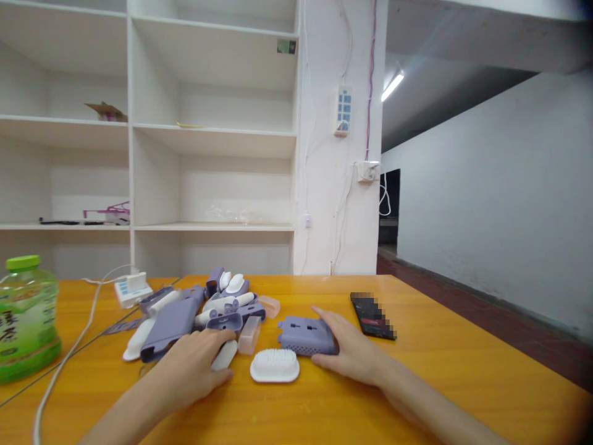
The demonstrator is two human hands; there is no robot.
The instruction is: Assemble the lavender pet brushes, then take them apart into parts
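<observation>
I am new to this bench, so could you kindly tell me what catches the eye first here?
A heap of lilac and white plastic parts lies on the orange wooden table, under the left hand. The right hand rests on a lilac perforated plastic shell, beside a white bristled brush head.

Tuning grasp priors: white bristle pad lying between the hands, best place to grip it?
Pinch the white bristle pad across its smooth oval rim, long sides, coming from above. It lies flat on the table, bristles up, apart from the purple housing, so both edges look free, probably.
</observation>
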